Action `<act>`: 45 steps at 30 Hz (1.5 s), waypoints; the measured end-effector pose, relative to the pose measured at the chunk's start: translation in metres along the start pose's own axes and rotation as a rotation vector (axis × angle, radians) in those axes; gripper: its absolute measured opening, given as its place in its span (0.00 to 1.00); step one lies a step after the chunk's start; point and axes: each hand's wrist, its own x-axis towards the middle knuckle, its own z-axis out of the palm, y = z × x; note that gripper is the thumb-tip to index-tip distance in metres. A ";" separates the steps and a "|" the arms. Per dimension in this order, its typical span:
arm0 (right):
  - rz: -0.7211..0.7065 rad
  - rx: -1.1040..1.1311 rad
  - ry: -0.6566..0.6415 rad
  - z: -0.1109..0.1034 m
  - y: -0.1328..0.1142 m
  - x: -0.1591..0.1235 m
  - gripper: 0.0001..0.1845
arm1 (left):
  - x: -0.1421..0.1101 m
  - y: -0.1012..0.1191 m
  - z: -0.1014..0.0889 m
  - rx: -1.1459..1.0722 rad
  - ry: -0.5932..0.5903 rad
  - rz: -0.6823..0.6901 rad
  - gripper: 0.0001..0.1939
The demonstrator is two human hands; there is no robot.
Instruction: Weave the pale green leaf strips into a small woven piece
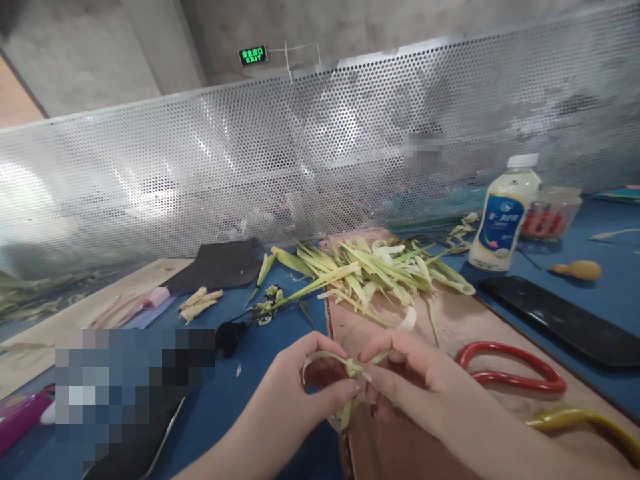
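Between my two hands is a small knotted piece of pale green leaf strips (353,368), with strip ends looping out on both sides. My left hand (311,380) pinches it from the left between thumb and fingers. From the other side my right hand (407,373) grips it with thumb and fingertips. One short strip end hangs below the knot. Just beyond my hands lies a loose pile of green and whitish leaf strips (380,273) on a brownish board (450,320). Scissors with a red handle (510,367) rest right of my right hand.
A yellow handle (580,420) lies at the right edge. Behind it are a black phone (565,320), a white-capped bottle (504,213), a clear jar (553,213) and a small gourd-shaped object (577,270). A woven husk piece (200,305) lies left. A perforated metal screen (240,160) stands behind.
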 end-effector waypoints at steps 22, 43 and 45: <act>0.069 0.137 -0.104 -0.008 0.003 0.008 0.19 | -0.002 -0.002 -0.006 -0.093 -0.044 -0.042 0.15; -0.008 -0.072 -0.014 -0.011 -0.007 0.000 0.17 | -0.003 0.001 -0.013 -0.323 -0.095 -0.030 0.19; -0.010 -0.039 -0.023 -0.009 -0.006 0.002 0.18 | -0.002 0.001 -0.013 -0.297 -0.102 -0.028 0.16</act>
